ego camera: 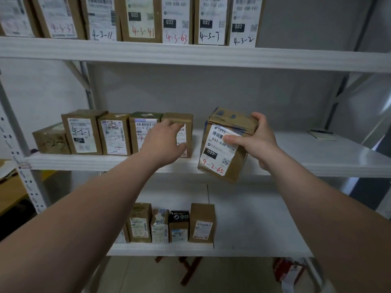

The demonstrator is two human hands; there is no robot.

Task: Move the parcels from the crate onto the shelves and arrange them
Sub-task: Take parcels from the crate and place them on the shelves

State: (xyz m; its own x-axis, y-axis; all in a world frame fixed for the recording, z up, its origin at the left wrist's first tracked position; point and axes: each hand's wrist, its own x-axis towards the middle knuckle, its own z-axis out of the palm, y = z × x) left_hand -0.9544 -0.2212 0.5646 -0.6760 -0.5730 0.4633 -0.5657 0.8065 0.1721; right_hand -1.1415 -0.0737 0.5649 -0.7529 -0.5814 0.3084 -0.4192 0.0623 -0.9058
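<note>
**Parcel [220, 157] at the middle shelf [296, 159]**

The right hand [251, 142] gripped the tilted parcel marked 4-2-65, just before the middle shelf's edge. The left hand [167, 138] touched the row's end box [184, 119]; whether its fingers gripped, I couldn't tell.

Brown parcel [224, 144], label 4-2-65, tilted, gripped by right hand [254, 142] at middle shelf [296, 157] front edge, apart from row [114, 134] of five labelled parcels at shelf's left; left hand [167, 138] grips rightmost end parcel [182, 121].
</note>
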